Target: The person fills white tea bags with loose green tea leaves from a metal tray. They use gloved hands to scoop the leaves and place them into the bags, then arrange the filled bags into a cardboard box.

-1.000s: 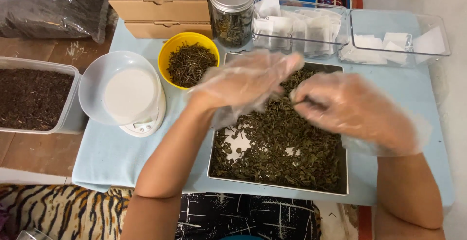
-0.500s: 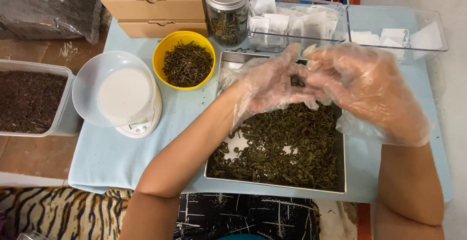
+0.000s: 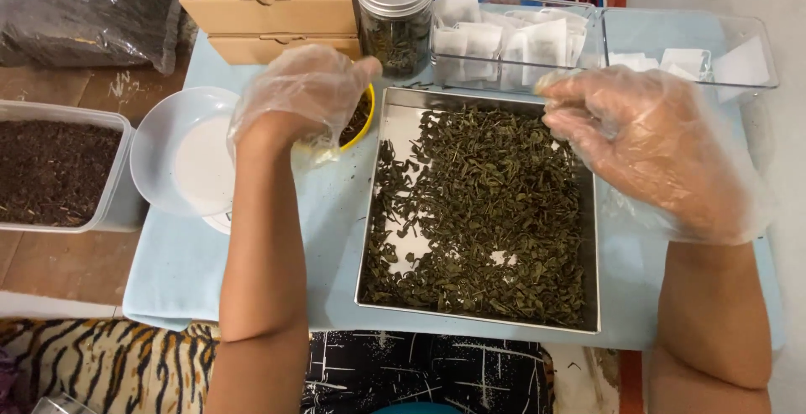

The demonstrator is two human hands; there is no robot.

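Both hands wear clear plastic gloves. My left hand (image 3: 298, 95) hovers over a yellow bowl (image 3: 364, 122) of dried tea leaves, fingers bunched downward and covering most of the bowl; what lies under the palm is hidden. My right hand (image 3: 646, 145) hangs above the upper right corner of a steel tray (image 3: 401, 128), fingers loosely curled with nothing seen in them. Loose green tea leaves (image 3: 478, 212) are spread over the tray, with bare metal at its upper left.
Behind the tray stand a lidded glass jar (image 3: 395, 11) of leaves and two clear boxes (image 3: 504, 40) (image 3: 688, 49) with white paper tea bags. A white scale with a dish (image 3: 189, 162), a tub of dark tea (image 3: 50, 170), cardboard boxes (image 3: 260, 2) and a plastic bag (image 3: 84, 11) sit at the left.
My left hand has left the tray and moved left over the yellow bowl. My right hand has drawn apart from it, toward the tray's upper right.
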